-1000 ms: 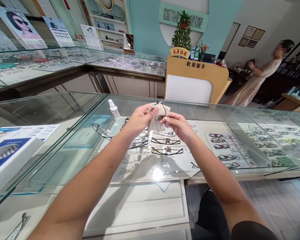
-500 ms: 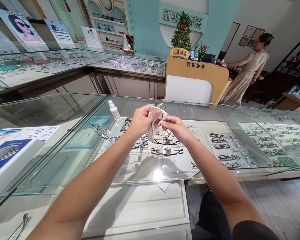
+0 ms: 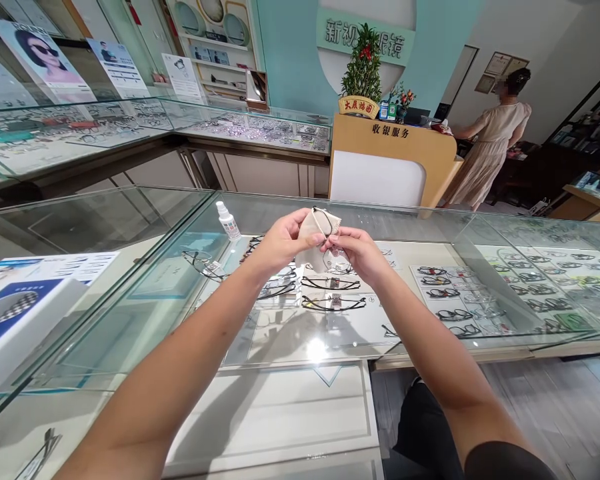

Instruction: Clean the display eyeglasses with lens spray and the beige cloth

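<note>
Above the glass counter, my left hand (image 3: 291, 239) is closed on a cream cleaning cloth (image 3: 307, 257), its thumb pressed on the cloth. The cloth lies around one lens of a pair of thin dark-framed eyeglasses (image 3: 324, 215). My right hand (image 3: 356, 250) pinches the eyeglasses near the middle of the frame, close to the left thumb. Part of the frame is hidden by the fingers and the cloth. Left of my hands, a white spray bottle (image 3: 228, 221) stands upright on the glass.
The glass display counter (image 3: 280, 353) holds rows of eyeglasses (image 3: 334, 303) below my hands. A blue and white box (image 3: 17, 313) sits at the left. Behind stands a wooden cashier desk (image 3: 395, 137), with a person (image 3: 495, 133) beside it.
The cloth has gone from bunched and hanging to spread around the upper lens. My left thumb has moved lower. The person by the desk has turned away.
</note>
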Tool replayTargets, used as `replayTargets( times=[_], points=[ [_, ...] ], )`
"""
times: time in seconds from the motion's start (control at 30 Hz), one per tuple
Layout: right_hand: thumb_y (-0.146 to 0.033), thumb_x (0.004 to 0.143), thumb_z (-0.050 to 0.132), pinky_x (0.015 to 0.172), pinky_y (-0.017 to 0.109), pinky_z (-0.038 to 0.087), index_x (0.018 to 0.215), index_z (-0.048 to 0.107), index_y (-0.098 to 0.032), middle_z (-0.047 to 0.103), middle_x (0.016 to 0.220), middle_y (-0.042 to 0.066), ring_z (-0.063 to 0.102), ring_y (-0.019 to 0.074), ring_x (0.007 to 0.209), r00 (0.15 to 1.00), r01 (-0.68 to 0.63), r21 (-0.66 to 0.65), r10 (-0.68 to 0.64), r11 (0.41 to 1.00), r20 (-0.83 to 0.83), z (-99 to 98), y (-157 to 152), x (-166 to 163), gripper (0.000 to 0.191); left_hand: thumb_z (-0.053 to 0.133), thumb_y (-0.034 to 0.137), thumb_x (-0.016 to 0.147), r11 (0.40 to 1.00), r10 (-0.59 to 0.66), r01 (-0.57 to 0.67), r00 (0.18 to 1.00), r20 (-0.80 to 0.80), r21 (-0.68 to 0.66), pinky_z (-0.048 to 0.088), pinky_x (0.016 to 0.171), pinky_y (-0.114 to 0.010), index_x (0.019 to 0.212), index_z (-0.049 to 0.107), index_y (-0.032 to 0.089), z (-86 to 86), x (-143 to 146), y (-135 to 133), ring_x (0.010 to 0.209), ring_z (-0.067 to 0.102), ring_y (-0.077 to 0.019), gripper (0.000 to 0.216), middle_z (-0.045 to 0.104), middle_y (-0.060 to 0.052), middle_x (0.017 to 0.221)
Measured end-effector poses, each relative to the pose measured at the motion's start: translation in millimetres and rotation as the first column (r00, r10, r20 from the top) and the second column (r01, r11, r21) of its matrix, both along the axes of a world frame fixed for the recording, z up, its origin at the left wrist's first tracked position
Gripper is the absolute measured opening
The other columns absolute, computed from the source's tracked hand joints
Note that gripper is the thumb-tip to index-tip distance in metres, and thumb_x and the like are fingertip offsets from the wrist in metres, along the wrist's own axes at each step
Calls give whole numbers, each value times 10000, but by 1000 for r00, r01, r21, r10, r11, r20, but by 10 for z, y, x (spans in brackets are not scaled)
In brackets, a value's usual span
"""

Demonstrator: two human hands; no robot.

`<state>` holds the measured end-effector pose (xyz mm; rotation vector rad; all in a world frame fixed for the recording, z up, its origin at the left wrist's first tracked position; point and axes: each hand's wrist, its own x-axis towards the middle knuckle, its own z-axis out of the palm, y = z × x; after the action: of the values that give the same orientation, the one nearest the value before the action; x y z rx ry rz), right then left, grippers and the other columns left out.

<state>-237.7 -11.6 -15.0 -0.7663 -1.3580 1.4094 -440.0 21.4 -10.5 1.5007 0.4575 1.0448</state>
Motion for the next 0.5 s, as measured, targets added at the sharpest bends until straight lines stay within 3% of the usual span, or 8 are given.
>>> replayTargets(
  times=[0.13, 0.23, 0.4, 0.5],
  points=[
    [-542, 832, 896, 782, 338, 436, 827, 836, -209, 808, 917, 62, 513, 162, 776, 996, -73, 46, 70, 996, 58, -89, -9, -71, 339, 981, 573, 813, 995, 86, -87, 996, 31, 44, 583, 543, -283, 874, 685, 194, -5, 76, -63, 533, 674, -171, 485, 667, 12, 613],
    [-542, 830, 900, 791, 341, 439, 806, 820, -215, 811, 910, 58, 520, 165, 787, 994, -83, 46, 79, 995, 77, -118, -14, -95, 338, 902, 641, 886, 987, 146, -151, 987, 72, 61, 547, 491, -276, 812, 675, 197, -2, 105, -88, 459, 605, -145, 504, 622, 14, 555],
    [-509, 832, 883, 777, 339, 435, 775, 792, -212, 789, 888, 57, 524, 165, 772, 998, -54, 35, 53, 998, 32, -71, 2, -46, 316, 834, 719, 912, 997, 63, -63, 998, 23, 39, 592, 549, -303, 853, 725, 170, -6, 32, -5, 587, 709, -203, 562, 723, -62, 665],
    [-498, 799, 896, 756, 334, 420, 728, 763, -208, 767, 839, 57, 535, 166, 765, 1000, -5, 18, 4, 1000, 17, -11, 3, -9, 327, 883, 653, 895, 1000, -13, 13, 1000, 9, 8, 636, 647, -316, 977, 757, 155, -10, -35, 52, 716, 765, -227, 520, 784, -88, 799]
  ],
)
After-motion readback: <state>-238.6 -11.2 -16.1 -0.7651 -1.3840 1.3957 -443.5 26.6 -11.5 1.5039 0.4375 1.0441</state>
